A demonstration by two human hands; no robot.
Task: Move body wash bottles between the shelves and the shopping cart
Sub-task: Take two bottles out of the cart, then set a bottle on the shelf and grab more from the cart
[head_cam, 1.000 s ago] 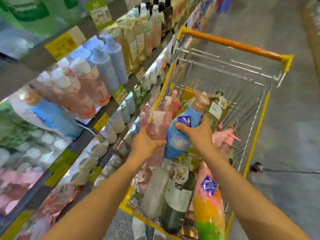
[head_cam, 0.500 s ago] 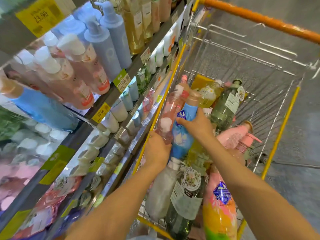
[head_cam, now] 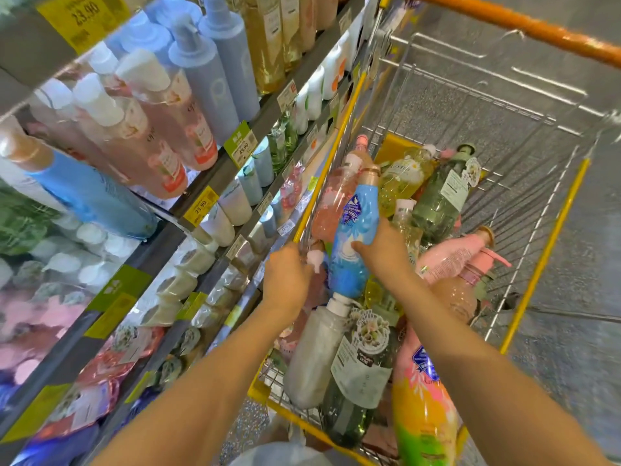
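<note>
**Two bottles going down into the cart**

Both bottles have dropped lower since a second ago, from above the cart's left rim to down among the pile, and the view has tipped down with them.

Right fingers (head_cam: 361,245) curl round the waist of the blue bottle (head_cam: 349,247), thumb across its front, so that hand (head_cam: 383,253) is gripping it mid-body, bronze cap pointing to the cart's far end. Left hand (head_cam: 290,274) is curled low on the pink bottle (head_cam: 332,203), right at the cart's left edge; its fingertips are hidden behind the knuckles, so how firm that hold is, I can't tell.

Handling, as I judge it: these look like full plastic bottles, hefty for their size, stiff-walled, glossy and a bit slick. The narrowed waist is the safe place to take hold; the pump necks look weaker.

Blue bottle sits over a white bottle (head_cam: 312,358) and a dark green bottle (head_cam: 361,375) near the cart's near-left corner. Shopping cart (head_cam: 541,260) is packed already; shelves (head_cam: 208,173) run along the left, fully stocked.
</note>
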